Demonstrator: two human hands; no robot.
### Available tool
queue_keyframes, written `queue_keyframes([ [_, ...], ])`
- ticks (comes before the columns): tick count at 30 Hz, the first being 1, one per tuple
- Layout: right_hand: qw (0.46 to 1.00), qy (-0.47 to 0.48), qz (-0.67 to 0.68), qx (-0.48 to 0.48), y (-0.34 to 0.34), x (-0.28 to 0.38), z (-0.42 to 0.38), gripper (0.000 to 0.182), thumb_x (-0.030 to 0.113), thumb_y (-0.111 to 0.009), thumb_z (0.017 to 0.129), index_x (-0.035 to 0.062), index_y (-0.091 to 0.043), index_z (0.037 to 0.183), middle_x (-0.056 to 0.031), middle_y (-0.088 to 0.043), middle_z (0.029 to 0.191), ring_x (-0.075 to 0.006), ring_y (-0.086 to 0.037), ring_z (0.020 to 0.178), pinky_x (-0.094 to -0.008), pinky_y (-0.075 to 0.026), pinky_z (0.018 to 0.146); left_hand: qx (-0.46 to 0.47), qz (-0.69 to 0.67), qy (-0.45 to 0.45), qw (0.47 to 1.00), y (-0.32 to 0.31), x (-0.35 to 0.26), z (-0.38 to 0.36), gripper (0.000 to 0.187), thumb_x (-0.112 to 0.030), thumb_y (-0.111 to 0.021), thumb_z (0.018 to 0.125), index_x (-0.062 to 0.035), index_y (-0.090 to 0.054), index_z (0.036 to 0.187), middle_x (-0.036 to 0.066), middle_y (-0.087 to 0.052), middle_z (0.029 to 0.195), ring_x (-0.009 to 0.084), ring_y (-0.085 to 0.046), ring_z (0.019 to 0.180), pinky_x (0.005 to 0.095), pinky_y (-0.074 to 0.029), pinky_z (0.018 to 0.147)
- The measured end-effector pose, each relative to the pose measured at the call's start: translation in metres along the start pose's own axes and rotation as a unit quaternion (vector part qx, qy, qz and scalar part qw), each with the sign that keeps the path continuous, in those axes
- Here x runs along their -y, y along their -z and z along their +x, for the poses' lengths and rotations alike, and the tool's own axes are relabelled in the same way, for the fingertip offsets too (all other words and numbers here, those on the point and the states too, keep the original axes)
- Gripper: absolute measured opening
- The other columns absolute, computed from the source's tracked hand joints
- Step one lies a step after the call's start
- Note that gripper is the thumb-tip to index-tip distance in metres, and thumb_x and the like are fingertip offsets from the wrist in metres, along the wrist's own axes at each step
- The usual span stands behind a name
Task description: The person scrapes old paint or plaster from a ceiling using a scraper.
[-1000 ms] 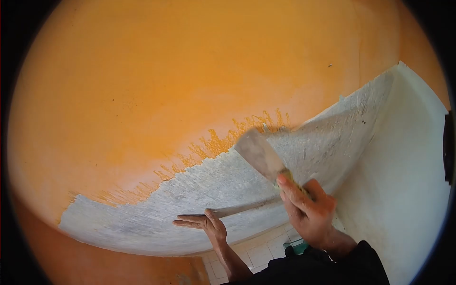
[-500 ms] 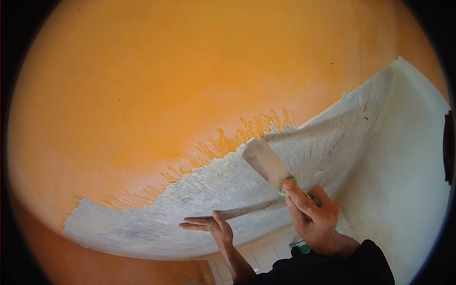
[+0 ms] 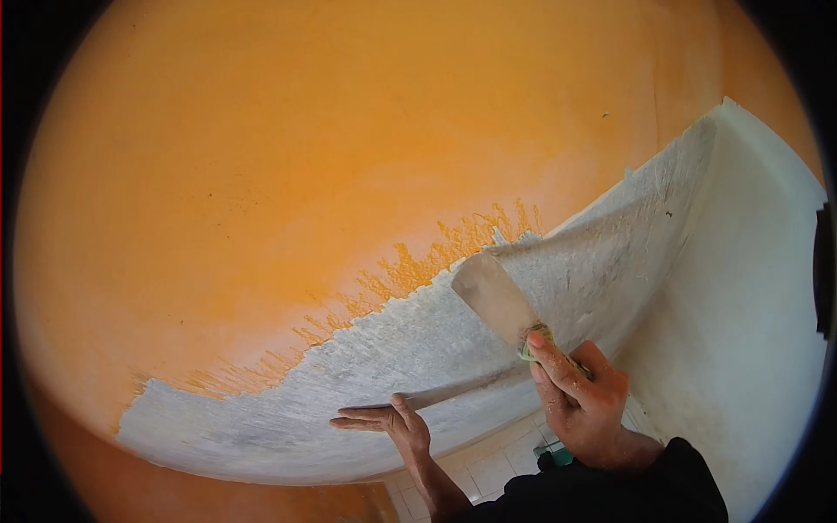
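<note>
In the head view, a putty knife (image 3: 499, 296) with a wide flat blade is gripped in my right hand (image 3: 586, 397), its fingers wrapped round the handle. The blade's front edge lies at the ragged border between orange paint (image 3: 349, 148) and a bare grey-white strip of wall (image 3: 366, 357). String or tape seems wound about the neck of the knife. Lower down, my left hand (image 3: 392, 423) is held against or close to the bare strip, fingers stretched out and thumb raised; it holds nothing. Dust speckles my right fingers.
A pale wall (image 3: 741, 331) meets the bare strip at a corner on the right. Light floor tiles (image 3: 493, 471) show below, with a green object (image 3: 554, 453) partly hidden by my dark sleeve (image 3: 610, 492). A dark object (image 3: 822, 270) juts in at the right edge.
The putty knife and my right hand sit slightly further right and lower in the view. The left hand is nearly unmoved, and the whole view has shifted a little.
</note>
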State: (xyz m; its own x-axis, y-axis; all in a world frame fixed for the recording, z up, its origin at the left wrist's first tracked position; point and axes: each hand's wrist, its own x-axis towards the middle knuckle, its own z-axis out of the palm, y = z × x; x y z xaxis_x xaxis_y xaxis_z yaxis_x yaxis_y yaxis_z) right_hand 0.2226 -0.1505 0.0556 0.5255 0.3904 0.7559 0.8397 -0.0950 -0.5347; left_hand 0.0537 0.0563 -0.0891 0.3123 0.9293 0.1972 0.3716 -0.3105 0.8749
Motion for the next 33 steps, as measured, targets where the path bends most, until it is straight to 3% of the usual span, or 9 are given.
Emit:
queue_keyframes([
  [12,1.0,0.009,-0.016,-0.009,-0.005,0.001,-0.003,0.053,0.007,-0.075,0.073,0.0192,-0.061,0.123,0.0003,-0.039,0.06,-0.0103,-0.041,0.042,-0.0274,-0.039,0.037,0.024,-0.01,0.01,1.0,0.003,0.002,-0.002,0.095,-0.059,-0.033,0.092,0.0002,0.025,0.14,0.034,0.033,0.139,0.0447,0.029,0.133,0.0584,0.013,0.105],
  [15,1.0,0.012,-0.014,-0.011,-0.002,0.004,0.001,0.052,0.007,-0.074,0.073,0.0194,-0.062,0.123,0.0001,-0.041,0.061,-0.0104,-0.042,0.042,-0.0275,-0.039,0.036,-0.021,0.019,-0.003,1.0,0.001,0.0,-0.003,0.096,-0.06,-0.033,0.092,0.0001,0.024,0.14,0.034,0.033,0.14,0.0447,0.029,0.133,0.0583,0.012,0.105],
  [19,1.0,-0.001,-0.017,-0.003,-0.008,-0.004,-0.011,0.051,0.008,-0.074,0.073,0.0204,-0.062,0.122,0.0003,-0.041,0.062,-0.0106,-0.042,0.041,-0.0273,-0.038,0.036,-0.181,0.116,-0.072,0.974,-0.006,-0.011,-0.002,0.096,-0.061,-0.033,0.092,-0.0001,0.024,0.14,0.034,0.033,0.14,0.0446,0.029,0.133,0.0581,0.012,0.105],
  [24,1.0,0.006,-0.019,-0.02,-0.01,0.0,-0.004,0.052,0.009,-0.073,0.075,0.0219,-0.061,0.124,0.0002,-0.04,0.062,-0.011,-0.041,0.041,-0.0276,-0.038,0.036,-0.187,0.113,-0.06,0.974,-0.007,-0.009,-0.001,0.097,-0.061,-0.033,0.092,-0.0001,0.024,0.14,0.034,0.033,0.139,0.0448,0.029,0.132,0.0586,0.012,0.105],
  [29,0.999,0.011,-0.013,-0.027,-0.008,0.0,-0.001,0.054,0.01,-0.073,0.075,0.0225,-0.059,0.126,-0.0002,-0.04,0.062,-0.011,-0.041,0.041,-0.0275,-0.038,0.036,0.004,0.011,-0.006,1.0,0.002,-0.005,-0.001,0.09,-0.055,-0.031,0.095,0.0048,0.018,0.14,0.034,0.026,0.142,0.0436,0.021,0.135,0.0537,0.007,0.108],
  [33,0.999,0.008,-0.015,-0.036,-0.01,-0.005,-0.007,0.053,0.009,-0.073,0.075,0.022,-0.06,0.125,0.0002,-0.04,0.062,-0.0102,-0.041,0.041,-0.027,-0.038,0.036,0.057,-0.028,-0.001,0.998,0.006,-0.005,-0.001,0.084,-0.051,-0.029,0.098,0.0087,0.013,0.14,0.034,0.02,0.145,0.0426,0.014,0.137,0.0497,0.003,0.11],
])
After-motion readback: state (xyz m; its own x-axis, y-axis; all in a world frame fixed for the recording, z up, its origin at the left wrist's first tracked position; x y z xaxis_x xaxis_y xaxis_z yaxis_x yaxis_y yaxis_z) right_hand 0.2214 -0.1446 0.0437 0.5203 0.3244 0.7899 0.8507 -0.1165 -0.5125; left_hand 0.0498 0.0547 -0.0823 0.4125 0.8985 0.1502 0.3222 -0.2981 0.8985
